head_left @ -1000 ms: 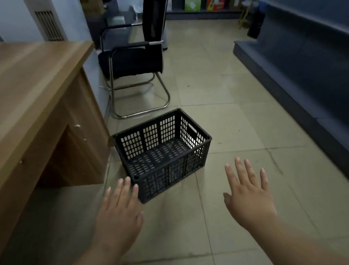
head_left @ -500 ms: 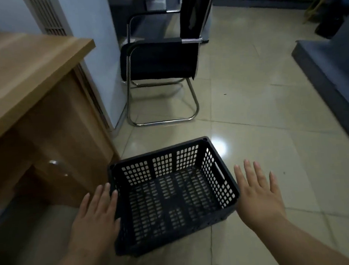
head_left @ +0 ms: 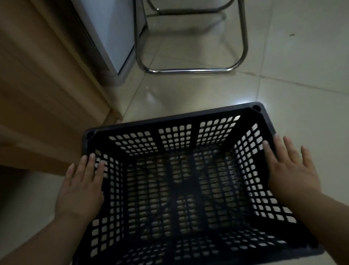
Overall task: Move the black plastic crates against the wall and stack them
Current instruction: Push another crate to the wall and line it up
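Note:
One black plastic crate (head_left: 174, 119) with perforated walls stands empty on the tiled floor, right below me and filling the lower half of the head view. My left hand (head_left: 80, 188) lies with straight fingers over the crate's left rim. My right hand (head_left: 289, 169) lies the same way over the right rim. Neither hand has its fingers curled around the crate. No second crate is in view.
A wooden desk side (head_left: 30, 91) rises at the left, close to the crate's far left corner. Behind it stands a white wall corner (head_left: 109, 33). A chair with a chrome sled base (head_left: 191, 70) sits on the floor beyond the crate. Tiled floor (head_left: 311, 79) extends to the right.
The view has closed in and tilted down over the crate. Both hands moved forward from beside the crate to its left and right rims.

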Demonstrator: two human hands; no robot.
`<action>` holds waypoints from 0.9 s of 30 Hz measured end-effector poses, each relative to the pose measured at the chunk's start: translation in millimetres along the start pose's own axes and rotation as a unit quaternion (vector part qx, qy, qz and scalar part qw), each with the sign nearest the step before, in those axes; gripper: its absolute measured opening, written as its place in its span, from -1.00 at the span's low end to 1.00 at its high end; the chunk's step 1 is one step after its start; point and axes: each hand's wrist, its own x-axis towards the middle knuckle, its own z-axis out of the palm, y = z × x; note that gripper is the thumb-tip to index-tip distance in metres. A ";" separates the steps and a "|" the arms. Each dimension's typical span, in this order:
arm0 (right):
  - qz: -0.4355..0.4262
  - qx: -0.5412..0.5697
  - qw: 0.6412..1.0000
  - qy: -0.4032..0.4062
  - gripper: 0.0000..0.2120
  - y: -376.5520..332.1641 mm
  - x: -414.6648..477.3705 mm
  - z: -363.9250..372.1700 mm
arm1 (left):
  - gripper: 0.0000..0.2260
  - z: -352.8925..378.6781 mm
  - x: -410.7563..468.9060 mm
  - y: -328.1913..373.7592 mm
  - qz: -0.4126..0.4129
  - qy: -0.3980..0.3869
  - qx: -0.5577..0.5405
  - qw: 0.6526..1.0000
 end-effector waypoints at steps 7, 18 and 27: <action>-0.005 -0.014 0.996 0.087 -0.28 2.2 28.1 44.0 | -0.24 26.4 11.4 -3.9 0.000 0.057 -0.031 0.998; -0.130 0.005 0.971 0.201 -0.22 9.7 -16.2 -5.5 | -0.19 -0.5 -79.1 -53.2 -0.002 0.032 -0.079 0.996; -0.304 0.033 0.895 0.324 -0.40 -21.9 -137.2 -92.3 | -0.30 -36.9 -322.4 -113.5 -0.091 0.031 -0.137 0.986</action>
